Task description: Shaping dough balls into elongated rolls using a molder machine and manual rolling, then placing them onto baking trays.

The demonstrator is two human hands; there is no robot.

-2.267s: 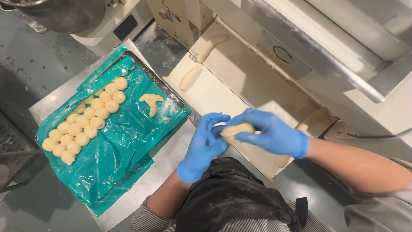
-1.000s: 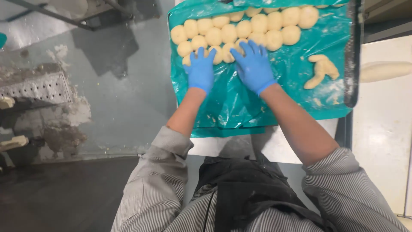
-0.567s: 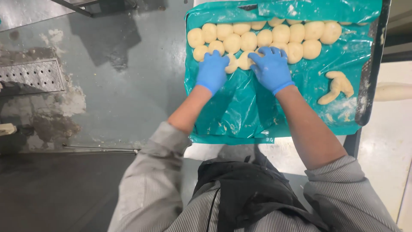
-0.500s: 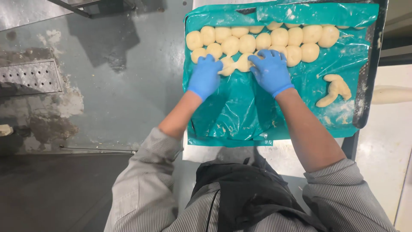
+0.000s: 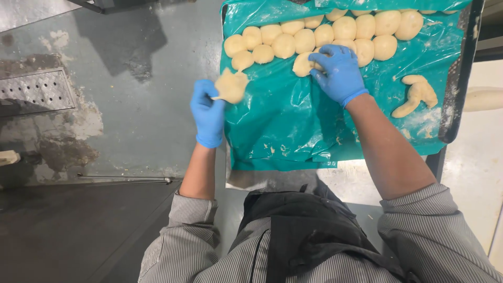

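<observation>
Both hands wear blue gloves. My left hand point(image 5: 208, 114) holds a ragged, flattened piece of dough point(image 5: 231, 86) by its edge, lifted at the left border of the teal plastic sheet point(image 5: 293, 131). My right hand point(image 5: 338, 71) rests on a dough ball point(image 5: 303, 64) at the front of the rows of round dough balls point(image 5: 335, 32) lined up across the far part of the sheet. The sheet covers a dark tray point(image 5: 457, 78).
A curved scrap of dough point(image 5: 416, 94) lies on the sheet's right side. A long dough piece point(image 5: 482, 98) sits on the pale surface beyond the tray. Grey floor with a metal drain grate point(image 5: 32, 91) lies to the left.
My left hand has drawn away from the dough rows toward the sheet's left edge, lifting a flattened dough piece. My right hand stays on a ball at the row.
</observation>
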